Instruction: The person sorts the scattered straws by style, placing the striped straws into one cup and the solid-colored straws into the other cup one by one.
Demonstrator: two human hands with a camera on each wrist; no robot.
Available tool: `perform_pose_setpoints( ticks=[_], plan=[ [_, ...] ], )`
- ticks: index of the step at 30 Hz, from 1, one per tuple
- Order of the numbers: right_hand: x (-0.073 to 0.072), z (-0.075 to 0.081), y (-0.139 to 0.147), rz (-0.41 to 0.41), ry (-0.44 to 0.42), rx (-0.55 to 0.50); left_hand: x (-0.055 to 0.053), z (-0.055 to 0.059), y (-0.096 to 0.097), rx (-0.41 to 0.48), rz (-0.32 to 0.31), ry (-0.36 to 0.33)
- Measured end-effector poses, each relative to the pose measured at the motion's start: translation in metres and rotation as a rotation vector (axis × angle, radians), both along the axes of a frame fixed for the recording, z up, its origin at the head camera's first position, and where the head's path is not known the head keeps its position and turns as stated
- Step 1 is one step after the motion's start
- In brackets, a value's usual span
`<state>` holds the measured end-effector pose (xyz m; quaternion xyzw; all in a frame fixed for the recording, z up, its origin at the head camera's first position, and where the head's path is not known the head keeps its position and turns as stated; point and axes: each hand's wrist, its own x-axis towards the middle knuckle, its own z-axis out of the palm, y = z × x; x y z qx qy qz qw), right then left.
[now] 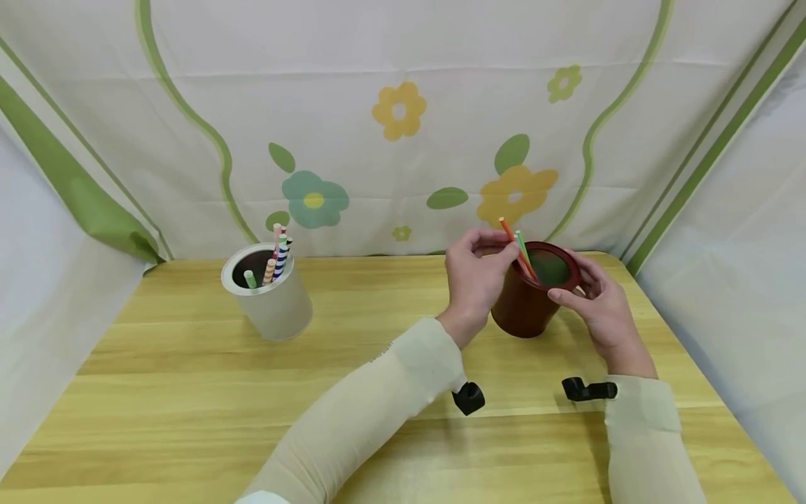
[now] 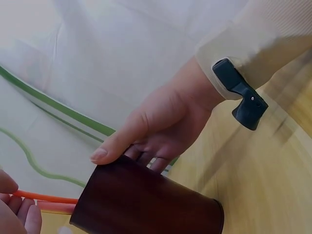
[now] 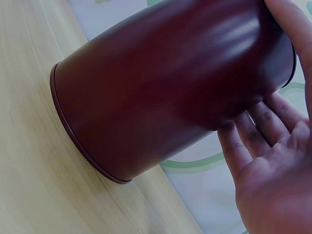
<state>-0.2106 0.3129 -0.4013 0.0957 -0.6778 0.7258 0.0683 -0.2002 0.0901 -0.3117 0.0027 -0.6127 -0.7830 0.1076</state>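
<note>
A dark red cup (image 1: 521, 311) stands on the wooden table (image 1: 403, 448) at the right. My right hand (image 1: 603, 316) holds it from the right, thumb at the rim and fingers along the far side; the right wrist view shows those fingers (image 3: 261, 129) against the wall. At the cup's left rim my left hand (image 1: 475, 278) pinches an orange straw (image 1: 505, 227), which slants down into the opening. Beside it a green straw (image 1: 522, 245) leans at the rim. In the left wrist view the orange straw (image 2: 46, 197) runs from the fingertips to the cup mouth.
A white cup (image 1: 280, 311) with several striped and plain straws (image 1: 280, 255) stands at the left of the table. Behind the table hangs a flowered cloth (image 1: 403, 168). White cloth walls (image 1: 724, 245) close off both sides.
</note>
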Motion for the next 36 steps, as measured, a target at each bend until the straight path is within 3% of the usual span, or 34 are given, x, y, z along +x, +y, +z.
perform_pose_setpoints(
  ticks=[5, 10, 22, 36],
  plan=[
    [0.000, 0.000, 0.000, -0.004, 0.001, -0.004, 0.002, -0.002, 0.000, 0.020, 0.036, 0.011],
    [0.000, 0.000, -0.001, -0.010, -0.002, 0.001, 0.004, -0.005, 0.004, 0.018, 0.025, 0.024],
    [0.000, -0.001, 0.000, -0.008, 0.000, 0.016, 0.005, -0.018, 0.010, -0.021, -0.010, -0.088],
    [0.000, -0.001, -0.001, -0.013, 0.009, 0.002, 0.003, -0.025, 0.011, -0.005, -0.010, -0.086]
  ],
)
